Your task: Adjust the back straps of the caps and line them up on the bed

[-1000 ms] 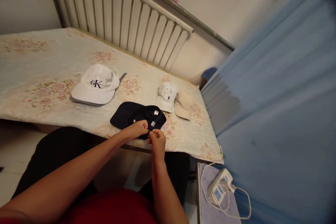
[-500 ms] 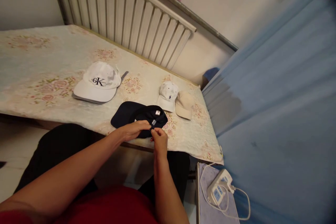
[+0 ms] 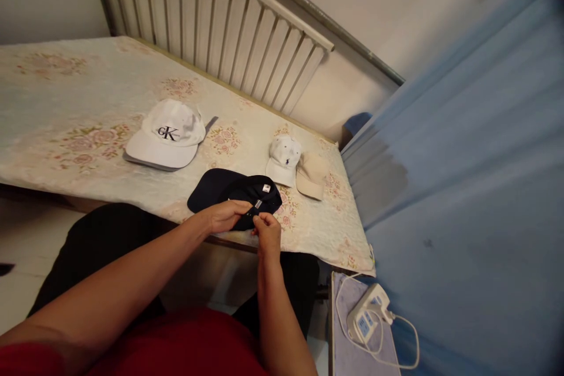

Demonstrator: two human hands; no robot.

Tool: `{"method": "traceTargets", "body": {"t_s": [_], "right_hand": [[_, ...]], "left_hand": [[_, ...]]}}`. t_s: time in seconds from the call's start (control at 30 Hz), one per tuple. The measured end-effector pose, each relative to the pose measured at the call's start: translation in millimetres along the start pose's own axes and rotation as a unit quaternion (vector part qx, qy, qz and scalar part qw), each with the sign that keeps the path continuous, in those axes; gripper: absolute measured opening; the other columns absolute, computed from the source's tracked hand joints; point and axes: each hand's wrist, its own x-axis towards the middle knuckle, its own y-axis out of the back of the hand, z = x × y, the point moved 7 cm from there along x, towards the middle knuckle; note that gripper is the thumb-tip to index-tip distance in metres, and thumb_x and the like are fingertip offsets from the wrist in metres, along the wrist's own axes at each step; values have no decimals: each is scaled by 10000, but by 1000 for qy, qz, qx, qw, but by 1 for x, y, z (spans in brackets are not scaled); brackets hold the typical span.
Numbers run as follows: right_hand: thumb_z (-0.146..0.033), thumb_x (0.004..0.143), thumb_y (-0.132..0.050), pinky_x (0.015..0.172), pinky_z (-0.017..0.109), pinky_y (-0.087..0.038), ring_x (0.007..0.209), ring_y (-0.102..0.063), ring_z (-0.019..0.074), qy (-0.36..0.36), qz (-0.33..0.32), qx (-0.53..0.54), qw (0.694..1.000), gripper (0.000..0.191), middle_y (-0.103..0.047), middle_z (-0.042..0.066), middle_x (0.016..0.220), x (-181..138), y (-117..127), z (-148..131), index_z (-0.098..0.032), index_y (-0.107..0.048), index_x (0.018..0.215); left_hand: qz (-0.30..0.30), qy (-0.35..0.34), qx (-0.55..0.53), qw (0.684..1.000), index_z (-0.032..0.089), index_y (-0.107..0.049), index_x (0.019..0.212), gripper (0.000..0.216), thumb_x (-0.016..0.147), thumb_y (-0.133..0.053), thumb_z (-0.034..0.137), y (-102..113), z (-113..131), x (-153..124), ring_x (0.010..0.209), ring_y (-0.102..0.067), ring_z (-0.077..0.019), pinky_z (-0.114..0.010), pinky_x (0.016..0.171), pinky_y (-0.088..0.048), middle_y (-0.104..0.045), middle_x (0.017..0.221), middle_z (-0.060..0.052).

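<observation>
Just below the frame's centre, the left hand (image 3: 225, 216), more tightly curled a second ago, now grips the dark cap (image 3: 234, 189) with thumb straightened, while the right hand (image 3: 268, 231) pinches its back edge.

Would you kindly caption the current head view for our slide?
Left hand and right hand at a dark cap, with three paler caps nearby on a floral cover.

Dark cap (image 3: 215, 185): we see near-black, with a white label (image 3: 267, 188)
CK cap (image 3: 178, 114): white, and we read dark letters (image 3: 168, 134)
Small cap (image 3: 282, 150): white, dark emblem (image 3: 287, 162)
Rightmost cap (image 3: 311, 173): plain beige
Cloth (image 3: 110, 82): pale, pink-and-green floral pattern
Curtain (image 3: 462, 158): blue
</observation>
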Motion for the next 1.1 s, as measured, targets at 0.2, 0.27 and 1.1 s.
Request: {"method": "traceTargets", "body": {"t_s": [0.2,0.27,1.1], "right_hand": [[-296,615,-650,427,221,-332,393,-421,81,-6,-3,12,1000,138,-470,-95,450,0,-1,4,-179,-604,672],[-295,610,-655,426,218,-328,392,-424,80,-9,-1,17,1000,141,-468,-97,447,1,-1,5,-179,-600,667],[-308,586,-686,416,213,-327,375,-380,67,-33,-25,79,996,192,-454,-101,427,-2,2,1,-181,-583,686]], "left_hand": [[17,-14,-30,999,145,-597,642,171,624,-745,229,6,0,0,679,-502,-143,-280,678,-382,-568,672,-5],[24,-23,-29,999,147,-579,642,198,614,-753,236,6,0,0,655,-494,-134,-267,647,-377,-557,660,1],[20,-53,-32,998,155,-681,900,303,617,-789,156,13,-4,0,751,-547,-114,-251,723,-384,-623,806,2]]}}
